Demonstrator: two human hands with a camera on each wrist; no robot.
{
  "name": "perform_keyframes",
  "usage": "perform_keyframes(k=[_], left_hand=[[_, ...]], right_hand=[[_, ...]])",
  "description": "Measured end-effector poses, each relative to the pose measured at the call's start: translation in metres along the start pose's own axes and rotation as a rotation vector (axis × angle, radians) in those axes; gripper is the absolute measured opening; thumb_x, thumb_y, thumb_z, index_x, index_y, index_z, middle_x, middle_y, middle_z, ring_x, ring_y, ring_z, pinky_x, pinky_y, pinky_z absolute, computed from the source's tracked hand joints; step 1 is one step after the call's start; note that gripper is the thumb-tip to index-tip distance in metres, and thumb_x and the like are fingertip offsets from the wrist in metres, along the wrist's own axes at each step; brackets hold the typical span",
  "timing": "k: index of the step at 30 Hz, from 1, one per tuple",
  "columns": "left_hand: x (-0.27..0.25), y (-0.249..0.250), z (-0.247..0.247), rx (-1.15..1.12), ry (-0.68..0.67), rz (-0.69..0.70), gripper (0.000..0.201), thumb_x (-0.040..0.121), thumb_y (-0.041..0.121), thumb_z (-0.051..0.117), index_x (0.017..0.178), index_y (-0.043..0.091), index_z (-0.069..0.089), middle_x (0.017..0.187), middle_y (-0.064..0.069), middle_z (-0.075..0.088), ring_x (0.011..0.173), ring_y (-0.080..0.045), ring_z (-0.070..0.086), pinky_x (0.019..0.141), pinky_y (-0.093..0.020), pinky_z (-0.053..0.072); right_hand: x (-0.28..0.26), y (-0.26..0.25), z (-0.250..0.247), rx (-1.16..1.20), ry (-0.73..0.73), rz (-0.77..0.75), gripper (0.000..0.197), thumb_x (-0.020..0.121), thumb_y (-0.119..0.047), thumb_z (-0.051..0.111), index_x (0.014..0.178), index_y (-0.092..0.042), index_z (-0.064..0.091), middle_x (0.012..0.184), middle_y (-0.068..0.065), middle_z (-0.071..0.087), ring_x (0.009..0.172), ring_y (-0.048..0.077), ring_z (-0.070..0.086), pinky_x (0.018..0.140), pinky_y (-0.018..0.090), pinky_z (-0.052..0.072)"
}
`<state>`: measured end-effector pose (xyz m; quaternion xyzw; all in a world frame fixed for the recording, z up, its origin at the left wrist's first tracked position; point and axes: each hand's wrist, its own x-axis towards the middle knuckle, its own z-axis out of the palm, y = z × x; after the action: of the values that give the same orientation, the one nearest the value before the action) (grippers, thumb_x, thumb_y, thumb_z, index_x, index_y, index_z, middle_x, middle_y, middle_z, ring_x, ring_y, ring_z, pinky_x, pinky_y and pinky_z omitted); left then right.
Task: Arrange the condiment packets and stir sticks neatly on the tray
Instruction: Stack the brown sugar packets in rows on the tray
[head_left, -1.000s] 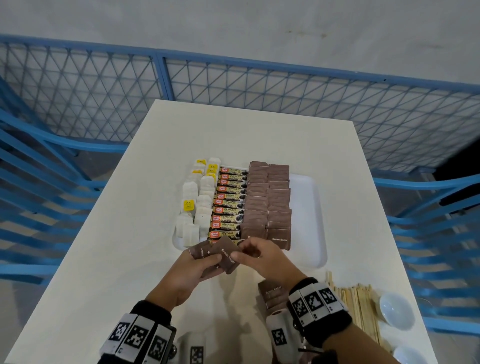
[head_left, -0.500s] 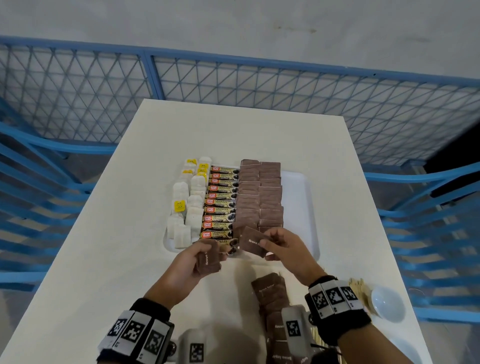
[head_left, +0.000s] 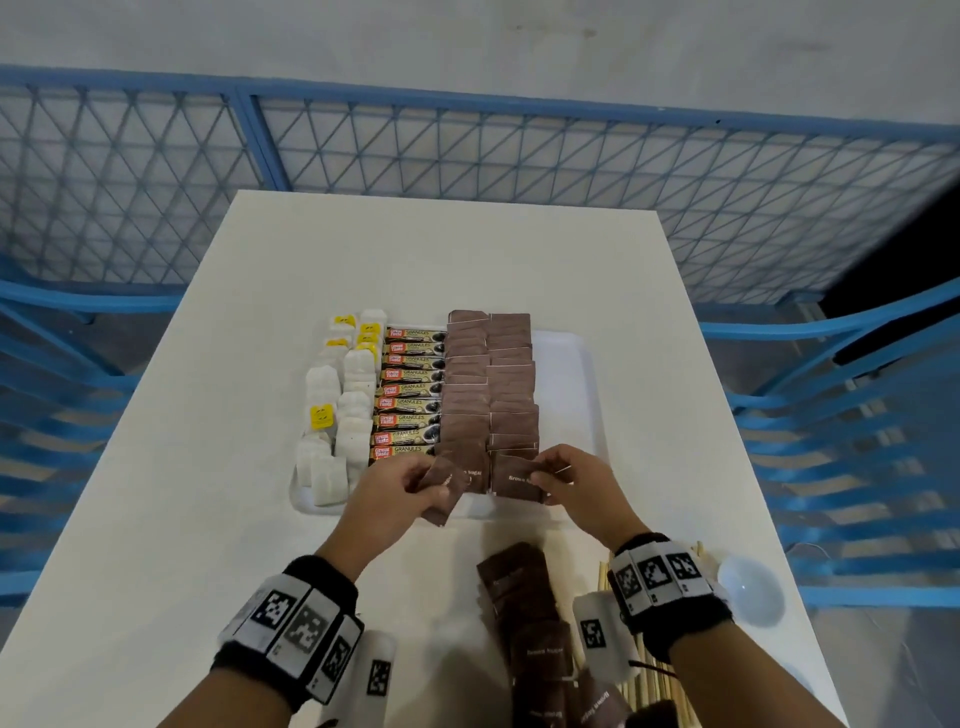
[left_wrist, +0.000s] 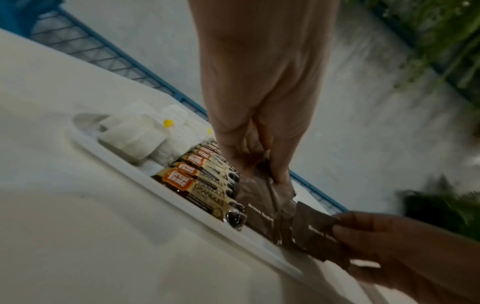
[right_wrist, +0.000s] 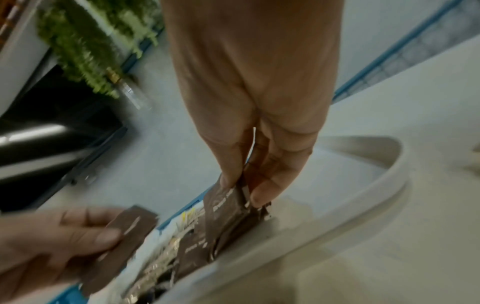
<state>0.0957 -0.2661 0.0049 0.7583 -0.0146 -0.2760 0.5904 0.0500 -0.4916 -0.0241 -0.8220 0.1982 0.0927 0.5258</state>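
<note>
The white tray (head_left: 566, 395) holds rows of white tea bags (head_left: 353, 410), coffee granule sticks (head_left: 410, 402) and two columns of brown sugar packets (head_left: 488, 384). My left hand (head_left: 423, 480) grips a small stack of brown sugar packets (head_left: 447, 491) over the tray's near rim. My right hand (head_left: 540, 475) pinches one brown sugar packet (head_left: 511, 480) at the near end of the right brown column. In the right wrist view the right hand's fingers (right_wrist: 228, 176) pinch that packet (right_wrist: 226, 207) upright just inside the tray rim (right_wrist: 363, 207). In the left wrist view the held stack (left_wrist: 257, 207) hangs beside the coffee sticks (left_wrist: 205, 191).
Loose brown sugar packets (head_left: 524, 587) lie on the white table (head_left: 156, 519) near me. Wooden stir sticks (head_left: 654, 691) lie partly under my right wrist. A small white bowl (head_left: 750, 590) sits at the right edge. The tray's right strip is bare. Blue railings surround the table.
My right hand drew one packet off the stack in my left hand and carried it right, to the near end of the right brown column. My left hand stayed near the rim.
</note>
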Motion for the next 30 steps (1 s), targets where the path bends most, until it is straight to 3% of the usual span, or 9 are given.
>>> perform_keyframes(k=[2,4,5,10,13,15,18,24,30], left_hand=[[0.011,-0.002,0.006,0.201,-0.023,0.057,0.026,0.081,-0.011,0.061,0.096,0.009,0.068,0.087,-0.010,0.069,0.069,-0.019,0.067,0.064,-0.024,0.058],[0.020,-0.002,0.010,0.440,-0.030,0.151,0.026,0.081,-0.003,0.065,0.104,0.009,0.070,0.092,-0.003,0.066,0.072,-0.011,0.063,0.061,-0.007,0.048],[0.023,-0.001,0.012,0.524,-0.036,0.188,0.025,0.081,0.001,0.066,0.104,0.010,0.071,0.092,0.001,0.065,0.075,-0.009,0.059,0.062,-0.004,0.043],[0.039,0.002,0.021,0.649,-0.077,0.238,0.020,0.082,0.006,0.067,0.101,0.013,0.070,0.094,-0.001,0.070,0.076,-0.006,0.058,0.066,-0.011,0.041],[0.045,-0.002,0.023,0.733,-0.059,0.288,0.020,0.083,0.011,0.066,0.103,0.015,0.069,0.098,-0.001,0.069,0.080,-0.006,0.055,0.071,-0.015,0.038],[0.047,-0.007,0.023,0.813,-0.042,0.330,0.028,0.083,0.019,0.068,0.111,0.018,0.065,0.107,0.000,0.065,0.096,-0.012,0.055,0.082,-0.020,0.038],[0.045,-0.013,0.021,0.960,-0.043,0.319,0.048,0.081,0.031,0.068,0.127,0.023,0.053,0.120,0.002,0.053,0.115,-0.017,0.045,0.098,-0.031,0.030],[0.044,-0.023,0.020,1.101,-0.077,0.357,0.053,0.080,0.032,0.067,0.130,0.022,0.051,0.123,0.000,0.048,0.118,-0.020,0.041,0.098,-0.037,0.025],[0.046,-0.023,0.020,1.092,-0.042,0.417,0.053,0.075,0.022,0.071,0.126,0.017,0.056,0.117,-0.007,0.054,0.112,-0.027,0.049,0.092,-0.041,0.031]], right_hand=[[0.005,0.000,0.002,-0.142,-0.009,-0.054,0.011,0.085,-0.009,0.064,0.095,-0.013,0.063,0.087,0.001,0.063,0.081,0.020,0.061,0.081,0.037,0.054],[0.009,0.000,0.004,-0.239,0.000,-0.092,0.014,0.084,-0.010,0.064,0.098,-0.010,0.064,0.093,0.002,0.063,0.086,0.019,0.060,0.083,0.033,0.052],[0.010,0.000,0.006,-0.271,0.007,-0.107,0.015,0.084,-0.011,0.064,0.099,-0.010,0.063,0.094,0.002,0.062,0.086,0.018,0.058,0.082,0.030,0.050],[0.010,0.004,0.012,-0.343,0.022,-0.157,0.023,0.083,-0.014,0.065,0.104,-0.011,0.056,0.093,-0.003,0.050,0.079,0.011,0.048,0.069,0.010,0.036],[0.007,0.007,0.015,-0.386,-0.021,-0.180,0.041,0.078,-0.019,0.072,0.112,-0.013,0.051,0.102,-0.001,0.047,0.087,0.012,0.048,0.079,0.021,0.045],[0.004,0.009,0.018,-0.458,-0.040,-0.199,0.051,0.074,-0.022,0.075,0.116,-0.014,0.048,0.111,0.003,0.047,0.098,0.018,0.049,0.088,0.030,0.048],[0.003,0.008,0.019,-0.528,-0.053,-0.224,0.055,0.073,-0.024,0.076,0.118,-0.014,0.046,0.116,0.006,0.047,0.105,0.022,0.049,0.091,0.036,0.048],[0.005,0.006,0.017,-0.567,-0.095,-0.255,0.055,0.073,-0.020,0.074,0.120,-0.015,0.045,0.115,0.007,0.045,0.105,0.022,0.047,0.093,0.034,0.046],[0.010,0.003,0.017,-0.643,0.023,-0.359,0.051,0.075,-0.020,0.072,0.119,-0.011,0.050,0.112,0.010,0.049,0.101,0.025,0.049,0.088,0.033,0.046]])
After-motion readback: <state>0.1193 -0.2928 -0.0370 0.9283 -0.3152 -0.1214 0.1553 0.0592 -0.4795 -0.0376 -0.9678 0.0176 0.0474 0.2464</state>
